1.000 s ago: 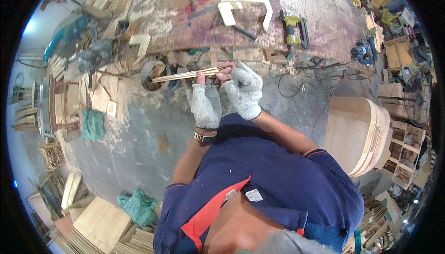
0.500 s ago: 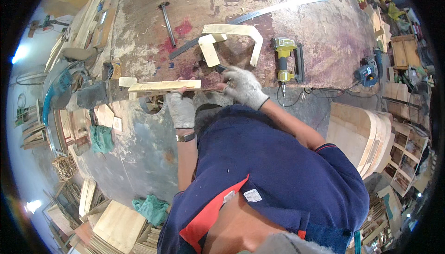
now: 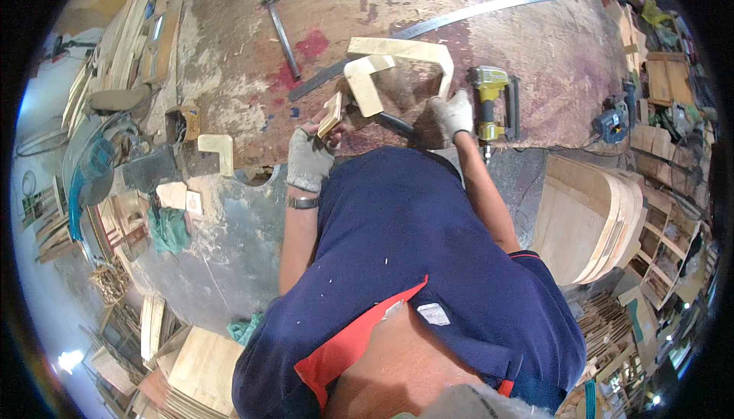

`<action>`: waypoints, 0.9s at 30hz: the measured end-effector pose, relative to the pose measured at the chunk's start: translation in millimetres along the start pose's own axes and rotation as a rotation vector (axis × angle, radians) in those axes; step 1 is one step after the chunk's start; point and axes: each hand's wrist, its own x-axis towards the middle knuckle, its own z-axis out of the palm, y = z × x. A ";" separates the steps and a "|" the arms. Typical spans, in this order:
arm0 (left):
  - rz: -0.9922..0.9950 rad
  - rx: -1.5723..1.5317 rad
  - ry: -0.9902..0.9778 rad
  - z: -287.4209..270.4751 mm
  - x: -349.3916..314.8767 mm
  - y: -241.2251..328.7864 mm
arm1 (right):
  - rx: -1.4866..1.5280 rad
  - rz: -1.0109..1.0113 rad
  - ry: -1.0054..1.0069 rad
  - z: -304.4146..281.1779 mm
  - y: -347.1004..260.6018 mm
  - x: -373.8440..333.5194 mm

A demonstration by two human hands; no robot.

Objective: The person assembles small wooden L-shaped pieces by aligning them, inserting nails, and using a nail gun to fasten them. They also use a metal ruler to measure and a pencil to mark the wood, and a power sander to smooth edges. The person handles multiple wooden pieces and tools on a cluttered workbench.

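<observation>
Holding a pale wooden piece (image 3: 330,115) over the table (image 3: 562,75)

Left hand (image 3: 310,160), gloved: pinching the piece, tilted, near the table's front edge. Right hand (image 3: 454,115), gloved: at the right leg of an angled wooden frame (image 3: 417,51); from here I cannot tell whether it grips. Nail gun (image 3: 487,105), yellow-green: just beside that hand.

A hammer (image 3: 283,37) is laid on the surface (image 3: 222,52), and pale rounded boards (image 3: 577,216) are stacked at the right.
</observation>
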 end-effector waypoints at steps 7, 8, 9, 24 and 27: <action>0.049 -0.143 -0.148 -34.8 9.4 44.6 | 1.629 0.514 -0.520 -9.5 1.1 9.4; 0.076 -0.045 -0.116 -37.4 12.7 47.8 | 1.710 0.471 -0.534 -11.8 -1.8 9.8; 0.095 0.043 -0.075 -39.0 14.3 49.7 | 1.773 0.472 -0.492 -12.8 -7.0 9.5; 0.513 0.898 0.111 40.0 53.2 92.5 | 1.462 -0.026 -0.496 -110.3 -117.4 -12.1; 0.543 0.908 -0.060 65.9 64.2 72.0 | 1.088 -0.132 -0.300 -123.4 -122.8 -21.4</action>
